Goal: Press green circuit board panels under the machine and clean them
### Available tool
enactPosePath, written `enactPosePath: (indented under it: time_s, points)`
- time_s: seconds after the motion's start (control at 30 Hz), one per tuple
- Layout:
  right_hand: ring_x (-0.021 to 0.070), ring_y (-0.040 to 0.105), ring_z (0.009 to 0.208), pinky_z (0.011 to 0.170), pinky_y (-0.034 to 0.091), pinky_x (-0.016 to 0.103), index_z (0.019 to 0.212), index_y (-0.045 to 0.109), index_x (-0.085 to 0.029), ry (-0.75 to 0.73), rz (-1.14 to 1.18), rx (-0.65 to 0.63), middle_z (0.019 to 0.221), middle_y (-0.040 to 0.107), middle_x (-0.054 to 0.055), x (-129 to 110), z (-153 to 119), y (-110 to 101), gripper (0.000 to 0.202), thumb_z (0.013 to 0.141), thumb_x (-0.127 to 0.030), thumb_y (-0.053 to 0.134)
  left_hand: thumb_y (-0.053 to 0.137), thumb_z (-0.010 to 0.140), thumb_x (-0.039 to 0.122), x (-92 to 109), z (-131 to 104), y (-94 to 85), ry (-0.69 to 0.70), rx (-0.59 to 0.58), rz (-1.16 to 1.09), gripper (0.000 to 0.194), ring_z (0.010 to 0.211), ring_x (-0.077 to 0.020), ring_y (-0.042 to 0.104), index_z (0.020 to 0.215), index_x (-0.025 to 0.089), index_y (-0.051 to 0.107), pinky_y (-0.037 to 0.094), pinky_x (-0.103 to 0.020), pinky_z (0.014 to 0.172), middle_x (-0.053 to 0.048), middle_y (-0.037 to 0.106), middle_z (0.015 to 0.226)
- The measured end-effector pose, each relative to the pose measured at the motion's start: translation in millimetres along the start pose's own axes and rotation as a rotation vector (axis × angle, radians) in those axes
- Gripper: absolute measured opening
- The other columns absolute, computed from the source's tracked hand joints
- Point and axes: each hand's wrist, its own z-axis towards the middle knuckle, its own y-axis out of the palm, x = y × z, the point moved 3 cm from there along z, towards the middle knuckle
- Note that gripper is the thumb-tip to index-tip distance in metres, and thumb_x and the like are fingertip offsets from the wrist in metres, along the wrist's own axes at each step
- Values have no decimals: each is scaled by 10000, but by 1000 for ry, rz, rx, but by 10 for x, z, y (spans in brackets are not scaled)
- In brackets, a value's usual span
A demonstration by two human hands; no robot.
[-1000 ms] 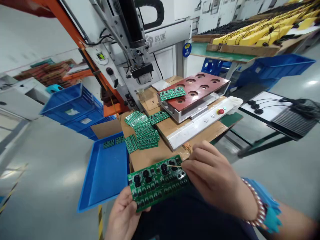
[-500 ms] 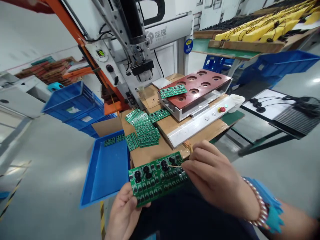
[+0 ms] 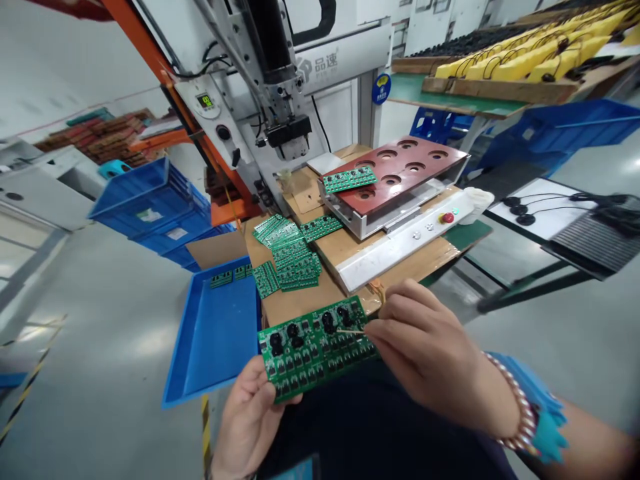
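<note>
My left hand [image 3: 254, 410] grips the lower left corner of a green circuit board [image 3: 313, 357], thumb on its face. Black blobs line the board's upper part, with rows of small components below them. Between thumb and fingers, my right hand [image 3: 430, 353] pinches a thin pale stick [image 3: 350, 331], its tip at one of the black blobs. Whether the tip touches the blob I cannot tell. More green circuit boards [image 3: 293, 257] lie piled on the bench beyond, and another circuit board [image 3: 350, 180] rests on the red fixture plate [image 3: 425, 175].
At the left is a blue tray [image 3: 213, 347] with several boards along its far edge. A machine head [image 3: 287, 133] hangs over the bench. In front of the fixture runs a white control panel [image 3: 375, 257] with a red button [image 3: 447, 218]. Blue crates [image 3: 150, 207] are stacked further left.
The view has shifted slightly. The board is tilted a little differently, and the stick's tip remains close to the same black blob. Both hands keep their holds.
</note>
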Motion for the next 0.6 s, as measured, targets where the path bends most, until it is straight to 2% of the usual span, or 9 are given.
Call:
enactPosePath:
  time_s: [0.2, 0.43, 0.6]
  points:
    - [147, 366, 705, 649, 343, 323, 777, 608, -135, -17, -6, 1, 656, 475, 36, -27, 28, 15, 155, 809, -65, 473, 801, 561, 326, 19, 2, 36, 18, -28, -17, 330, 530, -148, 600, 851, 187, 725, 509, -232, 485, -25, 714, 675]
    - [153, 388, 716, 656, 351, 318, 812, 613, -144, -16, -8, 8, 673, 503, 41, -37, 51, 8, 160, 811, -71, 471, 801, 560, 328, 7, 6, 29, 16, -53, 3, 337, 559, -138, 610, 870, 220, 725, 510, -219, 496, -30, 722, 739]
    - [149, 379, 695, 655, 348, 322, 801, 613, -147, -14, -20, 8, 660, 494, 38, -41, 43, 36, 163, 808, -65, 472, 801, 563, 323, 13, 15, 37, 14, -30, -8, 317, 532, -131, 606, 851, 213, 731, 502, -208, 485, -25, 718, 712]
